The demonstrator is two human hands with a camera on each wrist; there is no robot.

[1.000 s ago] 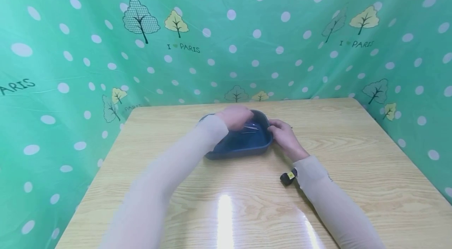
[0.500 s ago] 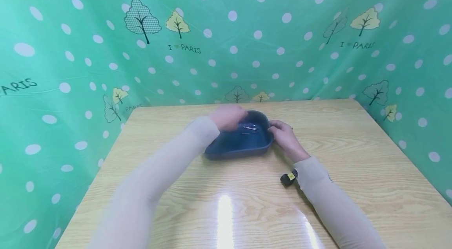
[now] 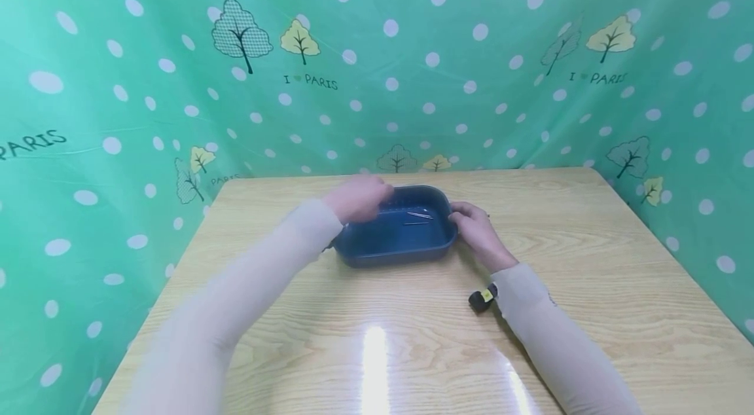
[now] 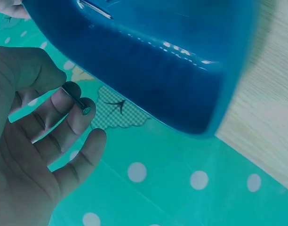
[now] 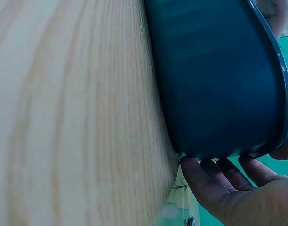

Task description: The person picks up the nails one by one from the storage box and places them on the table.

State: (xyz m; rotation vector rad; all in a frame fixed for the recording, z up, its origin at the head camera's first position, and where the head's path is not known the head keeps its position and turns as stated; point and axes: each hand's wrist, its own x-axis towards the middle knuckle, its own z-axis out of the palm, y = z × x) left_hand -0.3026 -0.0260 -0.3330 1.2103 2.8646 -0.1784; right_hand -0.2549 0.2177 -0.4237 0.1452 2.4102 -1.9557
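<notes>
A dark blue plastic basin (image 3: 396,258) stands upright on the table. My left hand (image 3: 356,199) is over its back left rim in the head view. In the left wrist view, thumb and fingertips of that hand pinch a thin dark metal nail (image 4: 74,97) with a round head, beside the basin's wall (image 4: 134,77). My right hand (image 3: 478,232) grips the basin's right end, thumb at the rim and fingers against the outer side (image 5: 219,94). Several thin nails (image 3: 419,215) lie on the basin's floor towards the right.
The light wood table (image 3: 559,258) surrounds the basin. A green polka-dotted cloth (image 3: 377,107) hangs along the table's back and sides. A small black device with a yellow label (image 3: 483,298) is at my right wrist.
My left hand has moved left across the basin, from above its middle to its back left rim, uncovering more of the inside. My right hand stays on the right end.
</notes>
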